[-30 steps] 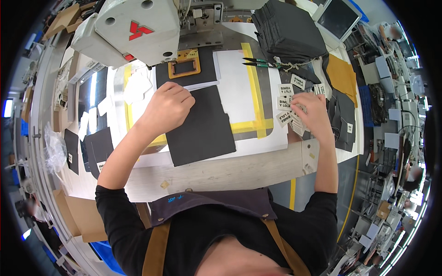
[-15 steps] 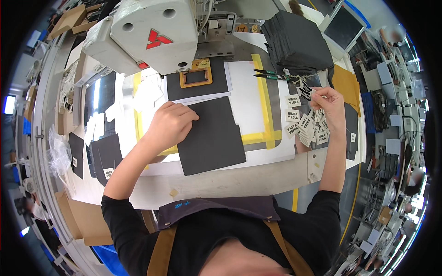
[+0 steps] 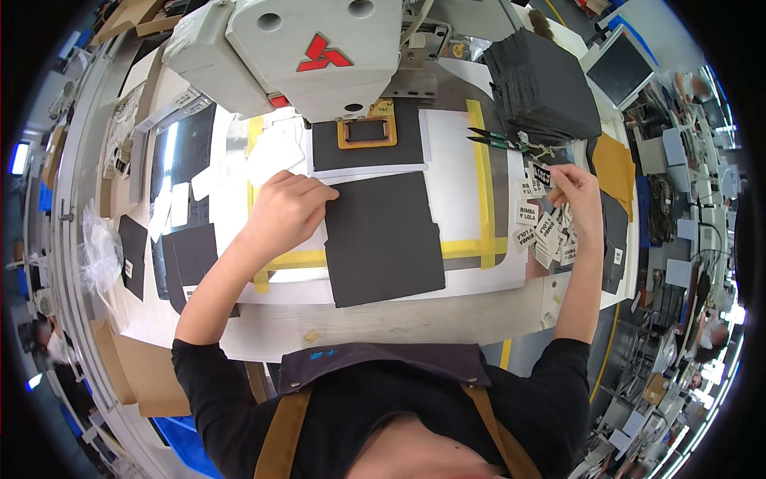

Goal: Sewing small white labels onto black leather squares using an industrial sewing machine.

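Observation:
A flat black panel point(image 3: 384, 243), perhaps fabric or leather, lies in front of the white sewing machine point(image 3: 315, 60). At its upper left corner my left hand point(image 3: 289, 209) has its fingers closed, the tips on the edge. My right hand point(image 3: 576, 190) pinches a small dark label point(image 3: 542, 173) at the far end of a heap of white printed labels point(image 3: 546, 227). Part of the heap is hidden under that hand. Beneath the machine head, a yellow-edged rectangular frame point(image 3: 367, 132) rests on another black panel point(image 3: 325, 148).
Green-handled snips point(image 3: 496, 142) lie beyond the labels, beside a tall stack of black panels point(image 3: 542, 88). Yellow tape point(image 3: 485, 191) marks the white work surface. Black pieces with labels point(image 3: 191, 259) lie at the left. A yellow-brown cloth point(image 3: 613, 176) is at the right.
The whole view has shifted, moving the scene rightward and slightly down. My left fingers have slid left to the panel's edge. My right hand stays at the labels, its fingers slightly shifted.

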Available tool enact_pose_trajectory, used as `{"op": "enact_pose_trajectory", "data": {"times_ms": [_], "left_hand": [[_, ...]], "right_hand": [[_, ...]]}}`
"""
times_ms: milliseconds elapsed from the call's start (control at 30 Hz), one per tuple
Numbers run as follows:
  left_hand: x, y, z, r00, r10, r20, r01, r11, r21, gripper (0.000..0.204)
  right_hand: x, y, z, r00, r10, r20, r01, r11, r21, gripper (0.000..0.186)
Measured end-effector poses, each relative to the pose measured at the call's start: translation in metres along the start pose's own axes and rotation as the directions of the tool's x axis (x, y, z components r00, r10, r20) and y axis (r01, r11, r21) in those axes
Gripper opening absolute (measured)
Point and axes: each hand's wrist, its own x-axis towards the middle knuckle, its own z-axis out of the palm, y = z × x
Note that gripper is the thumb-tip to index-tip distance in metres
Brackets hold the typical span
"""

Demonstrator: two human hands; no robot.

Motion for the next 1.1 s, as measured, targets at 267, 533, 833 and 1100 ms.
{"op": "enact_pose_trajectory", "data": {"times_ms": [267, 533, 833, 1100], "left_hand": [[0.0, -0.005, -0.008, 0.997, 0.033, -0.071, -0.031, 0.999, 0.028, 0.02], [0.029, 0.001, 0.019, 0.992, 0.118, -0.042, -0.117, 0.993, 0.018, 0.037], [0.025, -0.016, 0.027, 0.992, 0.118, -0.047, -0.108, 0.979, 0.174, 0.047], [0.029, -0.019, 0.035, 0.991, 0.136, 0.008, -0.135, 0.964, 0.231, 0.059]], "right_hand": [[0.005, -0.016, 0.044, 0.966, -0.26, 0.004, 0.257, 0.954, 0.155, 0.015], [0.04, -0.057, 0.168, 0.723, -0.542, 0.429, 0.531, 0.832, 0.157, 0.01], [0.065, -0.056, 0.214, 0.609, -0.606, 0.512, 0.698, 0.716, 0.016, 0.01], [0.072, -0.048, 0.217, 0.518, -0.765, 0.383, 0.842, 0.534, -0.073, 0.009]]}}
